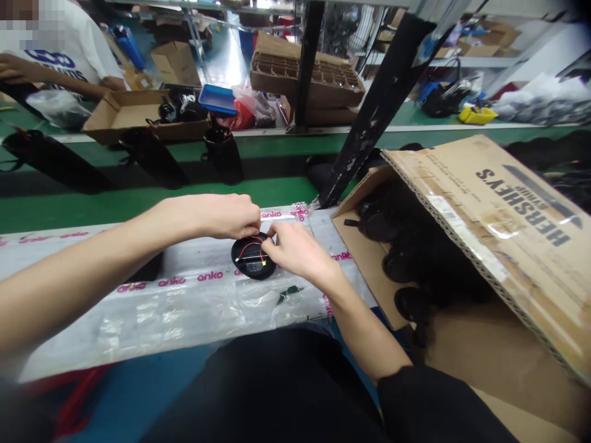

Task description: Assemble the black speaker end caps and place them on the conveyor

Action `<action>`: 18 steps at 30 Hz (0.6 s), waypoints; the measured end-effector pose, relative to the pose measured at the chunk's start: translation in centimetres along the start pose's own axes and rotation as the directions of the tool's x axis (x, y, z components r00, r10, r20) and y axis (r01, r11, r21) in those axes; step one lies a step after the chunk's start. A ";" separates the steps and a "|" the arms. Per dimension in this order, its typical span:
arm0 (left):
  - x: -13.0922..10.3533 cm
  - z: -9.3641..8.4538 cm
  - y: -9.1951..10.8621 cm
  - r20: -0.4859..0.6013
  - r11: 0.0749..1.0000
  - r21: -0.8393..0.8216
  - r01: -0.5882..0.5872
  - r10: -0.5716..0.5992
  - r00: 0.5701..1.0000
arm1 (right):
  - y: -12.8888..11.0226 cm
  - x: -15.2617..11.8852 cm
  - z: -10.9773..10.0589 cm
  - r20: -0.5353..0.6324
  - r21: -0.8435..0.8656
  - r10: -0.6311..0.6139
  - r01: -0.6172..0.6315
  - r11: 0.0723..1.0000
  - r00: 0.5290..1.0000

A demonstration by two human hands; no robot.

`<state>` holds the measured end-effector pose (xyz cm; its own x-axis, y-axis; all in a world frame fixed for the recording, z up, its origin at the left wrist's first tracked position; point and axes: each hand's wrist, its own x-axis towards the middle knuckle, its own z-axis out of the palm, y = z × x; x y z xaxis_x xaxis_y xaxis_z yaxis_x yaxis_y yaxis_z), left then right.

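A round black part point(253, 269), open side up, lies on the plastic-covered worktop point(194, 314). Thin red wires point(252, 244) with small pale connectors run across its inside. From the left, my left hand point(233, 216) reaches over with bent fingers closed at the part's far rim. My right hand point(293, 246) pinches at its right rim, thumb over the wires. The fingertips of both hands nearly meet, and exactly what they grip there is partly hidden. Under my left forearm shows a black object point(148, 267), mostly covered.
An open cardboard box point(462, 191) full of black parts stands at right. Behind the worktop, a green conveyor point(272, 154) carries black cylindrical cases point(224, 154). A dark metal post point(364, 117) slants up beyond my hands. Across the line, a co-worker point(69, 55) stands near a shallow carton point(133, 114).
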<state>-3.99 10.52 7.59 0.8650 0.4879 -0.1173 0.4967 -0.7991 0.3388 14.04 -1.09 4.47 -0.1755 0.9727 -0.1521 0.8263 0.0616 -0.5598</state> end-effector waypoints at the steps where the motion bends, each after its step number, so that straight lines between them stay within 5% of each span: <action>1: -0.2 0.0 0.4 0.057 0.999 0.051 -0.017 0.014 0.998 | 0.0 -0.1 0.1 -0.004 0.005 -0.006 0.006 1.000 1.000; 3: -0.4 -0.1 1.4 0.225 0.980 0.184 -0.076 0.033 0.974 | 0.0 -0.1 0.1 -0.002 -0.014 -0.031 0.031 0.999 1.000; 7: -0.5 -0.4 3.2 0.232 0.941 0.333 -0.052 -0.029 0.972 | -0.1 0.1 -0.3 0.042 -0.094 -0.080 0.084 0.992 0.996; 18: -0.8 -2.0 1.1 0.360 0.995 0.087 0.050 -0.078 0.930 | -0.7 0.0 -0.5 0.058 -0.098 -0.010 0.016 0.995 0.998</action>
<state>-4.30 9.98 9.92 0.7912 0.3894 -0.4716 0.5433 -0.8015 0.2497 13.69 -0.99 5.26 -0.2149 0.9572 -0.1937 0.8721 0.0988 -0.4793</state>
